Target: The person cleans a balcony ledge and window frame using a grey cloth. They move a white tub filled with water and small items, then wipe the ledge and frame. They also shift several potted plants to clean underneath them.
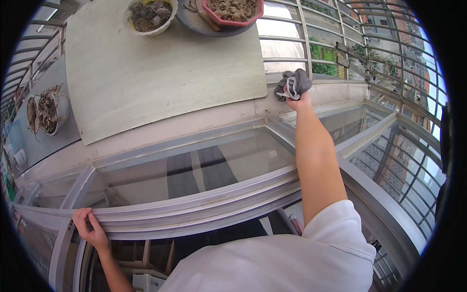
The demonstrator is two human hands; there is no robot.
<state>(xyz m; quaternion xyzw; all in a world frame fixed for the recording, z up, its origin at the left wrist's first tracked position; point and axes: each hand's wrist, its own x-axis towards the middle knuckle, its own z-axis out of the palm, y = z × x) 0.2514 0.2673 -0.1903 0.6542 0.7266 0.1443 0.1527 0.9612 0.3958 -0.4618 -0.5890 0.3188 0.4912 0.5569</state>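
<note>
My right hand (299,102) reaches out past the window and holds a bunched grey cloth (297,84) with a pale edge. The cloth is at the outer ledge (328,91), beside the foot of the metal security bars (306,40). My left hand (89,228) rests on the aluminium window track (193,204) at lower left, its fingers curled over the edge near an upright frame (62,252). Glass panes (146,171) in aluminium frames lie between my body and the ledge.
A large pale board (175,76) covers much of the ledge. Toward its far edge stand a white pot (160,27) of soil and a red octagonal pot (261,9) on a dark round tray (222,34). Another pot (62,111) with dried plants sits at left.
</note>
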